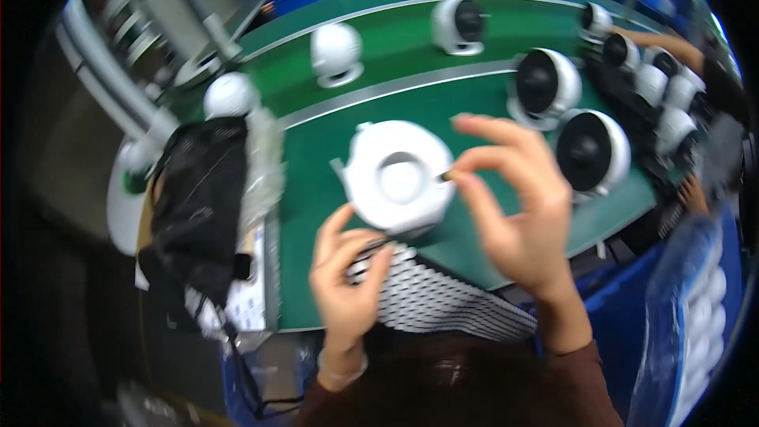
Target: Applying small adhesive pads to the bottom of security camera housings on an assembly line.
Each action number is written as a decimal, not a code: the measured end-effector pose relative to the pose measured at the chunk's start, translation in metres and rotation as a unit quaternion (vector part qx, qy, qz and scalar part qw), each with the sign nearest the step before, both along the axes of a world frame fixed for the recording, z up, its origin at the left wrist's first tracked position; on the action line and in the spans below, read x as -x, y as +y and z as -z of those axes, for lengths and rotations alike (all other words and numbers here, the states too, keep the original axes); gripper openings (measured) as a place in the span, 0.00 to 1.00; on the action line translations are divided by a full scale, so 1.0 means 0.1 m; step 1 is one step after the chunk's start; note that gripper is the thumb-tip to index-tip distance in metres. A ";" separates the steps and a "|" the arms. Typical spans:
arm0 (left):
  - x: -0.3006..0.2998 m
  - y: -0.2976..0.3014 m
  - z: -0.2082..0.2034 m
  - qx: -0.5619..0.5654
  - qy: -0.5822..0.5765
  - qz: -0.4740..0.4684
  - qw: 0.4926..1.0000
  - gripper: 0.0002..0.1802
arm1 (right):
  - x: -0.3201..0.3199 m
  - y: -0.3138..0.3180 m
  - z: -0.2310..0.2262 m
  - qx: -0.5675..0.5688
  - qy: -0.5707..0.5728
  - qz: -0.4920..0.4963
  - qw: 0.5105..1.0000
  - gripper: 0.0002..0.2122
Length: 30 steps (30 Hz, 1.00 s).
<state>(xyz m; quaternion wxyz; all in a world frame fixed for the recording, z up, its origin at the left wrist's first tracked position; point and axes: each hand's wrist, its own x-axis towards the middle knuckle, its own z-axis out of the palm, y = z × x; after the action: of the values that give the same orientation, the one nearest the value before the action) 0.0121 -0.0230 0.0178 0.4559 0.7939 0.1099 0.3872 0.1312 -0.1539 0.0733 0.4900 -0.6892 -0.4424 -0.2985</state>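
A white round housing [411, 146] with a recessed ring in its middle rests on the green table in front of me. At its right edge, my right hand [518, 198] pinches a small dark, brass-coloured piece [447, 176] between thumb and forefinger; blur hides its exact kind. My left hand [348, 281] is closed at the housing's near side, its fingertips by a thin dark strip or cord. What lies between those fingers is unclear. A black-and-white checkered cloth [443, 300] spreads beside that hand, along the table's near edge.
White round devices with black faces [585, 150] stand at the right. Others [336, 51] sit along the green belt behind. A black bag [202, 198] and clear plastic lie at the left. Another person's arm [672, 49] reaches in at far right. A blue bin [624, 300] is near right.
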 end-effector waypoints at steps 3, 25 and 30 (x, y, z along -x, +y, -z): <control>-0.07 -0.06 -0.06 0.083 -0.049 0.021 0.995 0.07 | 0.01 0.16 -0.03 0.048 0.009 0.002 0.999 0.03; -0.09 -0.02 -0.04 0.063 -0.040 0.045 0.996 0.06 | 0.15 0.36 0.12 0.130 0.064 -0.041 0.989 0.04; -0.07 -0.02 -0.06 0.077 -0.029 0.045 0.996 0.07 | 0.14 0.34 0.11 0.129 0.070 -0.050 0.988 0.04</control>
<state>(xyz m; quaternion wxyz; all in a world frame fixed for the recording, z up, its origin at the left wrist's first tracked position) 0.0193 -0.0254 0.0234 0.5354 0.7489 0.0906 0.3797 0.1175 -0.1199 0.0628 0.4412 -0.7427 -0.4760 -0.1651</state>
